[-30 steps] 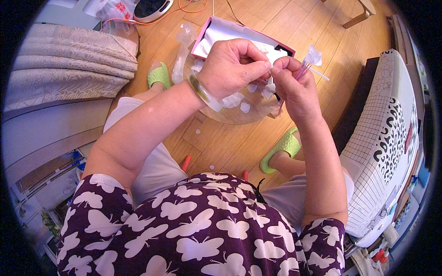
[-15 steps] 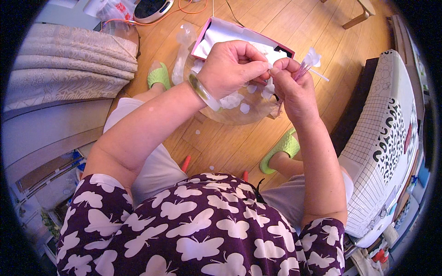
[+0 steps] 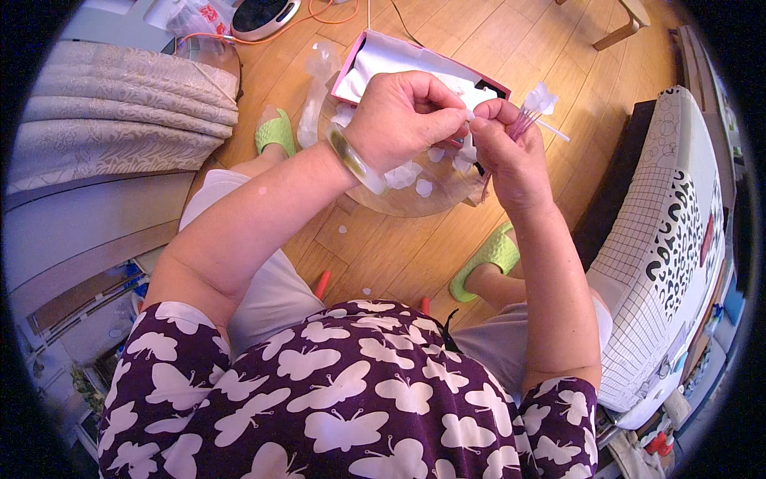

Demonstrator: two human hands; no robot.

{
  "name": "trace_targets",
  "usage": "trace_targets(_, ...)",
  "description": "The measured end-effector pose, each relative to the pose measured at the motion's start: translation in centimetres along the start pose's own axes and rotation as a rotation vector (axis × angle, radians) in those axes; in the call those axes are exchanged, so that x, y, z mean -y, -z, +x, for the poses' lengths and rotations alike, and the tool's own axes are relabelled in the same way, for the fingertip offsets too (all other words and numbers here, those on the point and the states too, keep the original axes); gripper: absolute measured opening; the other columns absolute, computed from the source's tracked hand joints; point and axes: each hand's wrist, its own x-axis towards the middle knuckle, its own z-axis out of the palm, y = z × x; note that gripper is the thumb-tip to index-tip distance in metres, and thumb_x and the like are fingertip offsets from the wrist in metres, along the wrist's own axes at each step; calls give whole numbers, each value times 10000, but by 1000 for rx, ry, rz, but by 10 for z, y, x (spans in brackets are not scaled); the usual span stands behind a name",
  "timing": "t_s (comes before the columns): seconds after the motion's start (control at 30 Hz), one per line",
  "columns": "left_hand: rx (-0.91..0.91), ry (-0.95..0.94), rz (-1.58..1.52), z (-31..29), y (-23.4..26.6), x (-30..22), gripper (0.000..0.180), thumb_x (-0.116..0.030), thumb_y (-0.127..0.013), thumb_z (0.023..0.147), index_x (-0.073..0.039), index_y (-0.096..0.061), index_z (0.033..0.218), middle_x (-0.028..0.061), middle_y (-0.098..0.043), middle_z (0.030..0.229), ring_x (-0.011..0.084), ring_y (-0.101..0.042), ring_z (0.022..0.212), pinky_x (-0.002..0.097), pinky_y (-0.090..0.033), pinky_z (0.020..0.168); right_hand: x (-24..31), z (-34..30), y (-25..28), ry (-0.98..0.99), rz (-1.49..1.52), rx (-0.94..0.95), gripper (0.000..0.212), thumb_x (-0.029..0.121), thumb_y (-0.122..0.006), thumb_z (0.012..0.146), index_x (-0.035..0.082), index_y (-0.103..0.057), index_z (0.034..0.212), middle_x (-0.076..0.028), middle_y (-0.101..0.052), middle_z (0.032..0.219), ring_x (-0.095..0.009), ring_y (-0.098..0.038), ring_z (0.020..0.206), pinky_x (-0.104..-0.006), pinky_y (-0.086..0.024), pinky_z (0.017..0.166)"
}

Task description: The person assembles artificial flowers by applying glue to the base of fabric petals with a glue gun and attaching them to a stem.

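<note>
My left hand [image 3: 401, 118], with a pale bangle [image 3: 355, 161] at its wrist, is closed in a pinch. A small white piece [image 3: 469, 116] shows at its fingertips, almost touching those of my right hand [image 3: 512, 160]. Between the fingers of the right hand runs a bundle of thin purplish stems [image 3: 523, 124], topped with white petals [image 3: 540, 99]. A thin white stick [image 3: 554, 131] juts out to the right of them. Below both hands lies a round translucent tray [image 3: 383, 203] with loose white petals [image 3: 424, 188]. What the fingertips grip is partly hidden.
Behind my hands stands a pink-edged box [image 3: 423, 49] lined with white. Crumpled clear plastic [image 3: 313, 112] lies left of it. Draped cloth [image 3: 128, 120] is at the left, a patterned covered piece of furniture [image 3: 646, 263] at the right, and a wooden leg [image 3: 618, 36] far right.
Both hands stay almost in place, fingertips still together. The petal bunch in my right hand has tilted slightly, and the fingers have shifted a little.
</note>
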Motion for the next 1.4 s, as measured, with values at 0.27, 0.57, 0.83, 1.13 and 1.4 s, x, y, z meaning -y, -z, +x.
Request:
trace_targets(0.27,6,-5,29,0,0,4,80,-39,-604,771,23,-591,820,79,-619,786,117,-599,687,231,-499,629,-1,0,-2,46,-14,-3,87,86,-551,802,26,-543,738,-21,-586,670,-53,-522,591,-181,-408,550)
trace_targets(0.57,50,24,-21,-1,-2,3,98,-66,-603,781,12,-579,834,74,-617,759,120,-598,682,225,-490,622,-3,0,6,8,23,44,106,110,-542,803,37,-529,727,-11,-560,651,-75,-519,604,-193,-410,567)
trace_targets(0.83,-9,10,-31,-3,-3,3,91,-55,-617,750,24,-583,779,64,-610,715,97,-590,634,206,-475,557,-1,-3,-7,59,18,49,110,127,-532,820,26,-515,779,-31,-569,707,-95,-540,653,-213,-434,611)
trace_targets(1.13,-22,44,-18,-3,-2,3,84,-53,-610,753,23,-583,776,65,-612,723,102,-597,644,211,-492,582,-7,-3,-4,29,56,48,126,148,-556,818,31,-516,792,-36,-575,714,-95,-543,650,-209,-431,614)
trace_targets(1.4,-46,69,-54,0,-1,-5,84,-41,-605,752,29,-576,788,76,-610,737,117,-604,652,236,-516,605,2,-1,3,-17,32,34,139,160,-594,789,72,-504,848,34,-537,612,-4,-375,462,-160,-231,407)
